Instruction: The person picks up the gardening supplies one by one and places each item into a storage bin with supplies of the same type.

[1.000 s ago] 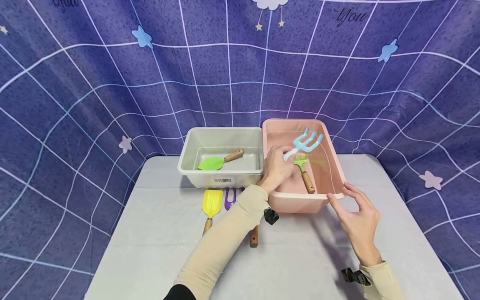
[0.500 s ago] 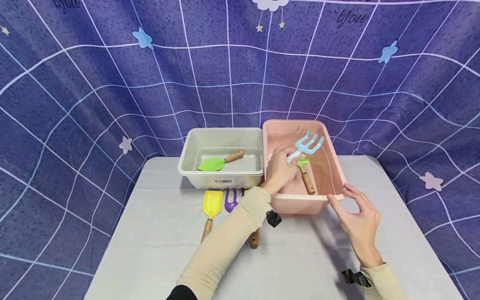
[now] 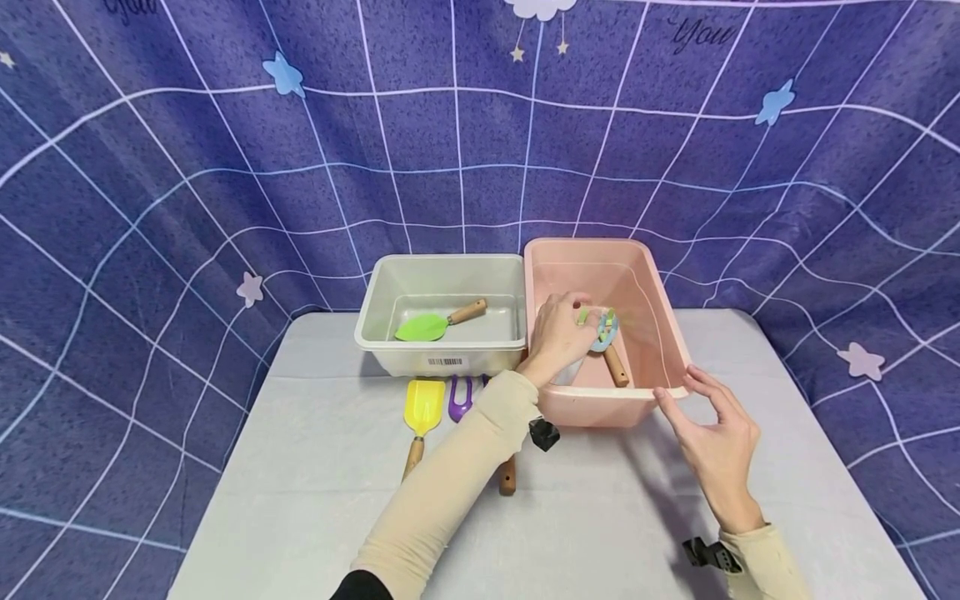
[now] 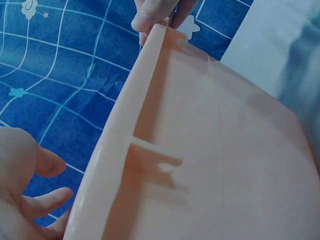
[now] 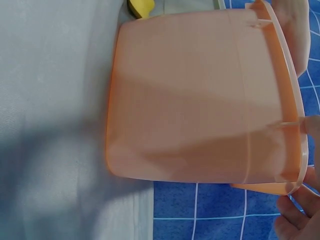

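My left hand (image 3: 561, 333) reaches into the pink bin (image 3: 600, 407), fingers loose and apart in the left wrist view. Under its fingers lies a blue hand fork (image 3: 606, 332) with a white handle (image 3: 568, 372), its head over a small green rake whose wooden handle (image 3: 616, 367) points toward the front wall. The hand partly hides the fork. At the bin's front right corner, my right hand (image 3: 716, 437) pinches the rim between thumb and fingers (image 5: 295, 215).
To the left stands a grey bin (image 3: 386, 356) holding a green trowel (image 3: 423, 327) with a wooden handle. In front lie a yellow shovel (image 3: 424, 406), a purple fork (image 3: 458, 407) and another wooden handle (image 3: 507, 477), partly under my left forearm. A blue curtain (image 3: 480, 133) hangs behind.
My left hand has let go of the blue hand fork. It has dropped from above the bin onto the green rake, its handle swung toward the front. My right hand stays put.
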`<action>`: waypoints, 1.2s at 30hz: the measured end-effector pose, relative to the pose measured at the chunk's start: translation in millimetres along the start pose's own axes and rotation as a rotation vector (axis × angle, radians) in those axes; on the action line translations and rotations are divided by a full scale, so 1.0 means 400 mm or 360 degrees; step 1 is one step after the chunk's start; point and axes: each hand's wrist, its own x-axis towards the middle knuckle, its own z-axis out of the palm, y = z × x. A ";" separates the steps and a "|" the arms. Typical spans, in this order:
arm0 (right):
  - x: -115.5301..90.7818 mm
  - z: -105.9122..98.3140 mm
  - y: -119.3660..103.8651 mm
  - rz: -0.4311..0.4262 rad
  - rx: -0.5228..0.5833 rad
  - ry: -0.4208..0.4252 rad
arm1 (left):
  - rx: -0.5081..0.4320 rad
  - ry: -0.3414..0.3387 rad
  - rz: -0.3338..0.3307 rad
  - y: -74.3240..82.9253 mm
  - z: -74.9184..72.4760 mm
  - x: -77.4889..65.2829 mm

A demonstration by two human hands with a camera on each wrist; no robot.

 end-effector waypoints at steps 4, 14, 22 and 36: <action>0.001 0.000 -0.003 0.0001 -0.0004 -0.0007 | 0.0000 0.0021 0.0033 -0.004 -0.008 0.000; -0.002 0.000 -0.004 0.0018 -0.0001 -0.0018 | -0.0002 0.0031 0.0043 -0.010 -0.018 0.001; -0.003 0.000 -0.002 0.0020 0.0000 -0.0013 | 0.0006 0.0035 0.0061 -0.015 -0.023 0.001; -0.006 0.003 -0.002 0.0039 0.0004 0.0013 | -0.0036 0.0063 0.0139 -0.009 -0.038 -0.021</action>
